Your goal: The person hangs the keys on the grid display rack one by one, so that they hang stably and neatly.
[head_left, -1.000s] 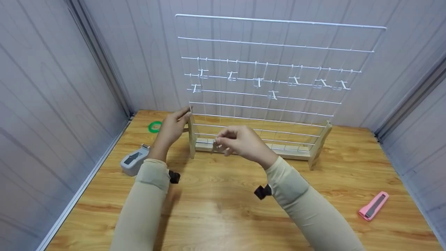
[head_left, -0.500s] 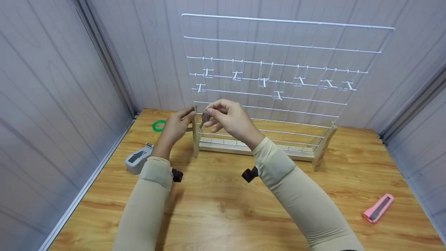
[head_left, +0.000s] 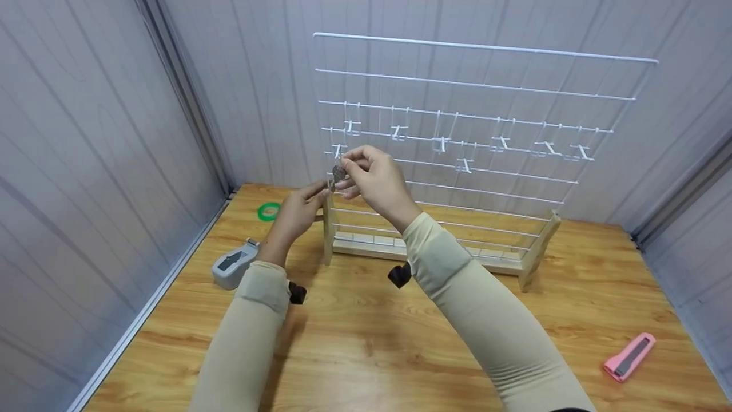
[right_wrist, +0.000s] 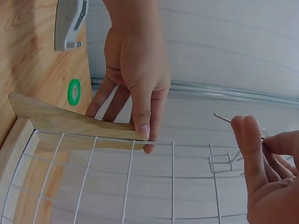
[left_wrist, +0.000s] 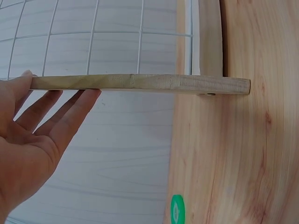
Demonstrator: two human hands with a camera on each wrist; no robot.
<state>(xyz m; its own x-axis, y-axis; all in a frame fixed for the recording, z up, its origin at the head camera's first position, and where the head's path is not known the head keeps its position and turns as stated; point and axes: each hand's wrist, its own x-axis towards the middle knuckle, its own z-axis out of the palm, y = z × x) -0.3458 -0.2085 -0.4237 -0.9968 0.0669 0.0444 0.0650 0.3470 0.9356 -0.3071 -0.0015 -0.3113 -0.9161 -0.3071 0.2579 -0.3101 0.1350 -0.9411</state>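
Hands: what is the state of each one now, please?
Left hand: open, fingers straight against the rack's wooden post.
Right hand: pinches a small metal piece.

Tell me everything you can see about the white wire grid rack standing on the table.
The white wire grid rack is a thin metal mesh panel standing upright at the back of the wooden table, slotted into a pale wooden base with two end posts. Several small white hooks hang along its middle rows. The left hand steadies the left wooden post with straight fingers. The right hand pinches a small metal piece close to the grid's left side.
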